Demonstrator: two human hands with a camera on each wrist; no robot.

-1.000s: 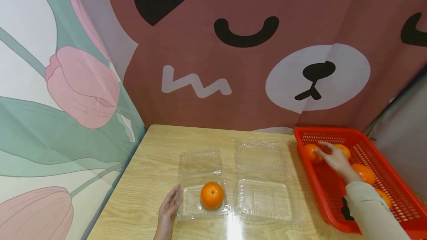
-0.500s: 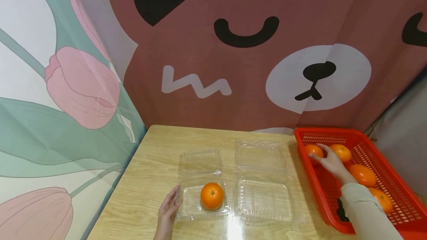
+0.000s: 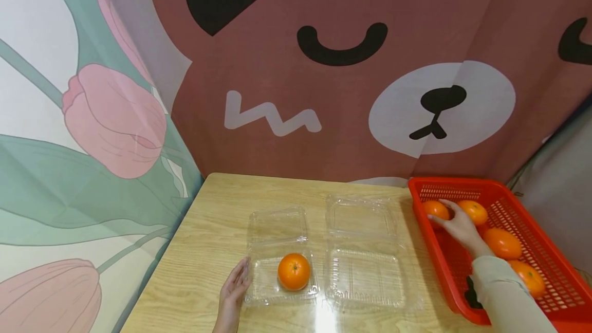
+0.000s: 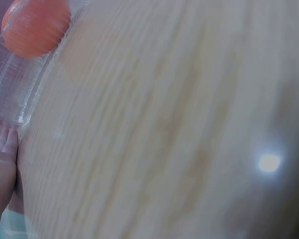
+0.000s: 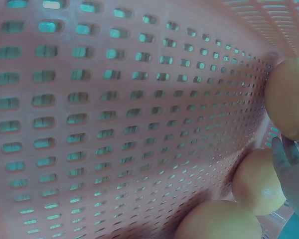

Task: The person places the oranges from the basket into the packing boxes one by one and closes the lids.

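Observation:
In the head view the right hand (image 3: 459, 224) has its fingers and thumb curved round an orange (image 3: 436, 211) at the back left corner of the red basket (image 3: 435, 256). The right wrist view shows that hand (image 5: 295, 172) at the right edge, beside oranges. The left hand (image 3: 233, 292) rests with fairly straight fingers against the left side of a clear open container (image 3: 263, 281), where another orange (image 3: 294, 271) lies. In the left wrist view the left hand's fingers (image 4: 7, 142) touch the container's edge (image 4: 27, 94).
A second clear container (image 3: 367, 276) lies open between the first one and the basket. Several more oranges (image 3: 502, 243) and a dark object (image 3: 473, 294) lie in the basket. A printed curtain (image 3: 342, 153) hangs behind the wooden table (image 3: 185, 276).
The right hand has moved slightly left and down, and its fingers have closed round the orange at the basket's back left. The left hand has not visibly moved.

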